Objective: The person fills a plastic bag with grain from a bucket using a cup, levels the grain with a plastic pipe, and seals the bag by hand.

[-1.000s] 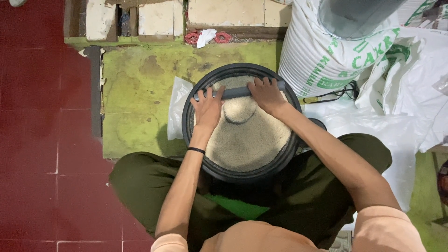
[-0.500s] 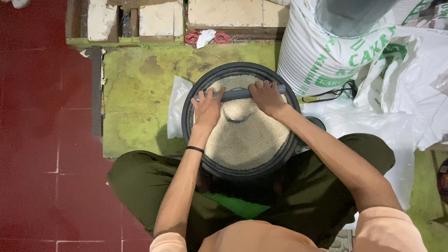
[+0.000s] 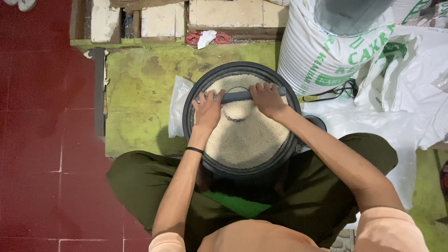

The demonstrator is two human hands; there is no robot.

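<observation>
A round black tub (image 3: 196, 137) full of pale rice (image 3: 247, 140) stands between my knees. Across its far half lies a dark grey rod (image 3: 235, 96), level over a small round cup (image 3: 238, 110) heaped with rice and sunk in the grain. My left hand (image 3: 207, 109) grips the rod's left part, a black band on that wrist. My right hand (image 3: 266, 99) grips its right part. Both hands rest on the rod above the rice.
A large white sack (image 3: 317, 51) with green print stands at the far right, a grey cylinder (image 3: 350, 14) on top. More white bags (image 3: 406, 107) lie to the right. A clear plastic bag (image 3: 177, 107) lies left of the tub on a green mat (image 3: 140, 93). Red tiles (image 3: 42, 140) are left.
Both hands and the rod have shifted slightly toward me across the top of the cup. Otherwise the scene is the same.
</observation>
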